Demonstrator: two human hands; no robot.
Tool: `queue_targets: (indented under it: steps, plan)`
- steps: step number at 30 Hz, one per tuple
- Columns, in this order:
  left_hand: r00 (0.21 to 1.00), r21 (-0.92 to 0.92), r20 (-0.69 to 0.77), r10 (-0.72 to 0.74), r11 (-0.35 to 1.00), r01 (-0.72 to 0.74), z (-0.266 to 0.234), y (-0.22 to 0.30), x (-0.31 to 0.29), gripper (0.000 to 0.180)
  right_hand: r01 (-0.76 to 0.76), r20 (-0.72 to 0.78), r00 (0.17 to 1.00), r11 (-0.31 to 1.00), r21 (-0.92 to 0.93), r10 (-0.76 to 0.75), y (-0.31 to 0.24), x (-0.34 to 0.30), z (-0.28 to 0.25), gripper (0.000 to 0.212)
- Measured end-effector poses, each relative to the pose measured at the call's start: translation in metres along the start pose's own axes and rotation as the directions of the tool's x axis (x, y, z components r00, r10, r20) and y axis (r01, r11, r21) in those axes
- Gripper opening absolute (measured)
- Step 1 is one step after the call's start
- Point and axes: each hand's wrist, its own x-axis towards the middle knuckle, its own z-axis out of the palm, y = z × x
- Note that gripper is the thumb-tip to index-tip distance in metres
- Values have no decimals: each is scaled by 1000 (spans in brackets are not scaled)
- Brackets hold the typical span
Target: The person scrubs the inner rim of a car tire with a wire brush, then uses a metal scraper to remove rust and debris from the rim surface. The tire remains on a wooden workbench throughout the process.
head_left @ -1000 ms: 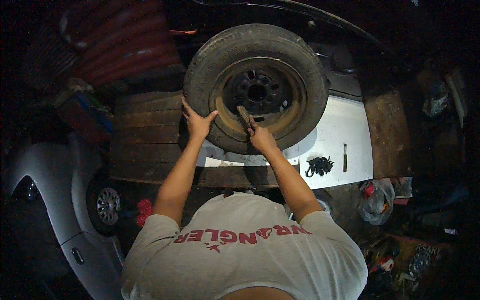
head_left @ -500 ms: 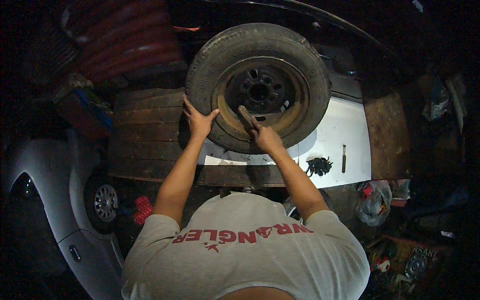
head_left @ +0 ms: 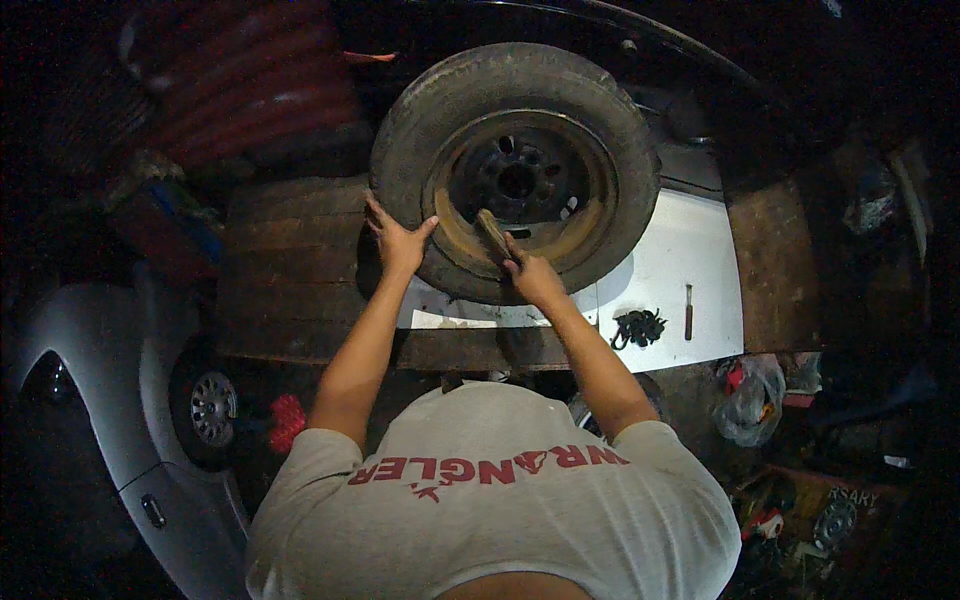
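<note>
A dirty car wheel, a worn black tire on a rusty steel rim, lies on a wooden bench over a white sheet. My left hand is spread against the tire's near left side, thumb apart from the fingers. In my right hand is a narrow tan brush-like tool. Its tip reaches into the rim, near the lower left of the rusty inner wall. The tool's lower end is hidden by my fingers.
On the white sheet lie a small heap of black parts and a slim tool with a dark handle. A silver car stands at the left. A clear plastic bag sits right of the bench.
Both hands keep nearly the same places on the wheel, and the tool stays at the rim's lower left. The whole scene has shifted very slightly in view.
</note>
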Motion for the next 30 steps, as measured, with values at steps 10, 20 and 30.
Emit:
queue_targets:
  steps: [10, 20, 30]
  plan:
    - [994, 28, -68, 86, 996, -85, 1, -1, -2, 132, -23, -12, 1000, 999, -25, 23, -8, -12, 5, 55]
    - [996, 29, -64, 63, 998, -61, 0, 3, -4, 131, -21, 2, 1000, 999, -36, 22, 53, -37, -12, 49]
    - [990, 48, -66, 124, 991, -121, 1, 1, -1, 130, -39, 9, 999, 999, -11, 39, -3, 12, 12, 58]
